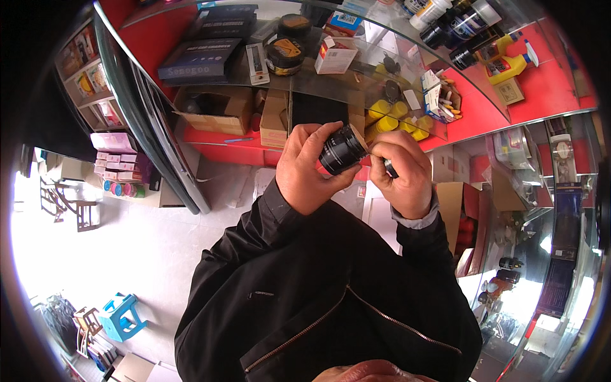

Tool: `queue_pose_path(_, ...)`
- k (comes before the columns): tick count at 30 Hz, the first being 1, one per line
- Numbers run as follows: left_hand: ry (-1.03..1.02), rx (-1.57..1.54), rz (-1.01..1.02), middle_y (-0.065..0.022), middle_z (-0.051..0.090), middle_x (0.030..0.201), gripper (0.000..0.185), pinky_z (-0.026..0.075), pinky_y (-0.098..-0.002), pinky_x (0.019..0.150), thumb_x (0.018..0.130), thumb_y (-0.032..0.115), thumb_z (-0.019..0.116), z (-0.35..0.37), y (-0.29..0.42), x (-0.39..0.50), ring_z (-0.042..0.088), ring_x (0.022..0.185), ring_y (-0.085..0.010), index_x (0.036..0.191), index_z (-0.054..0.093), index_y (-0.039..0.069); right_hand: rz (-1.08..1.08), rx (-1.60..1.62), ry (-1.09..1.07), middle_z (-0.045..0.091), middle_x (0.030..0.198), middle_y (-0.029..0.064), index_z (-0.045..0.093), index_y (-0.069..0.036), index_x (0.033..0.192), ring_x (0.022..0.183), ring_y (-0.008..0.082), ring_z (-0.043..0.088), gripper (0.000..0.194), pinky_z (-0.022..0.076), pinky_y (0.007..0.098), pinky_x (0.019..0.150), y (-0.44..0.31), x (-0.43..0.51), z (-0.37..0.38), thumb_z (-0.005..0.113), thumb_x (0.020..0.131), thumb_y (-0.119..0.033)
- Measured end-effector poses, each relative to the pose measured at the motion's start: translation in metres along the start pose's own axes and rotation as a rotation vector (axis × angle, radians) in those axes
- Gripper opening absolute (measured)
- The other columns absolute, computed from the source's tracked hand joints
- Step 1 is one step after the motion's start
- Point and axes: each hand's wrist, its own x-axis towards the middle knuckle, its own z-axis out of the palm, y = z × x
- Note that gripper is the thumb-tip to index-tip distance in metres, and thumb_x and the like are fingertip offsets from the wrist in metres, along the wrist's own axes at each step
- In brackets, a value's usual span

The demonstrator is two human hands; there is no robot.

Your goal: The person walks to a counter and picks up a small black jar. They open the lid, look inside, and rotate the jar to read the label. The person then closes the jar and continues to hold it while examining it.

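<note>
In front of my chest my left hand (pixel 308 167) holds a small black cylindrical container (pixel 340 150) with white writing, tilted to the right. Its pale end faces my right hand (pixel 401 169). The curled fingers of my right hand grip a small dark round piece (pixel 390 168), perhaps a lid, close to that end. Whether my right fingertips touch the container's rim I cannot tell. Beyond my hands stands a glass display case with a cardboard box (pixel 274 125) and several yellow-capped containers (pixel 387 117) on its red lower shelf.
Black boxes (pixel 200 59), round black tins (pixel 285 55) and a white-red carton (pixel 335 55) are on the glass shelf. Yellow spray bottles (pixel 508 67) stand at upper right. A glass case runs along my right. A blue plastic stool (pixel 121 317) is on the floor at lower left.
</note>
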Motion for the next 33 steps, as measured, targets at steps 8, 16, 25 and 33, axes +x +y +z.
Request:
queue_pose_path(8, 0.002, 0.02, -0.021, -0.0144, 0.065, 0.12, 0.075, 0.054, -0.0405, 0.099, 0.071, 0.016, 0.094, 0.0009, -0.0007, -0.0005, 0.065, 0.112, -0.0312, 0.139, 0.065, 0.007, -0.02, -0.004, 0.006, 0.069, 0.098, 0.0127, 0.065, 0.0, 0.098, 0.084, 0.0305, 0.068, 0.022, 0.0548, 0.0374, 0.074, 0.0028, 0.0003, 0.0019, 0.074, 0.082, 0.012)
queue_pose_path(16, 0.021, 0.042, 0.005, -0.0139, 0.064, 0.119, 0.072, 0.055, -0.0408, 0.096, 0.071, 0.017, 0.094, 0.0001, -0.004, 0.0027, 0.065, 0.109, -0.0313, 0.136, 0.065, 0.007, -0.006, 0.069, 0.026, 0.071, 0.098, 0.0103, 0.068, -0.003, 0.1, 0.085, 0.0298, 0.07, 0.026, 0.0566, 0.0378, 0.074, 0.0053, 0.0026, 0.0024, 0.08, 0.08, 0.009)
queue_pose_path(25, 0.012, 0.044, -0.013, -0.0136, 0.064, 0.117, 0.07, 0.055, -0.0403, 0.096, 0.072, 0.017, 0.094, -0.0003, -0.0027, 0.0042, 0.065, 0.109, -0.031, 0.135, 0.065, 0.007, -0.026, 0.027, 0.008, 0.07, 0.098, 0.0119, 0.068, 0.0, 0.1, 0.084, 0.0291, 0.07, 0.022, 0.056, 0.0362, 0.073, 0.0057, 0.0035, 0.0029, 0.076, 0.082, 0.009)
queue_pose_path(33, 0.015, 0.042, -0.01, -0.014, 0.064, 0.117, 0.069, 0.055, -0.0407, 0.096, 0.073, 0.018, 0.094, 0.0007, -0.0007, 0.0055, 0.065, 0.109, -0.0321, 0.135, 0.066, 0.007, -0.027, 0.012, 0.05, 0.069, 0.095, 0.0091, 0.066, -0.003, 0.097, 0.083, 0.0303, 0.068, 0.025, 0.0555, 0.0385, 0.072, 0.0048, 0.0047, 0.0059, 0.079, 0.078, 0.006)
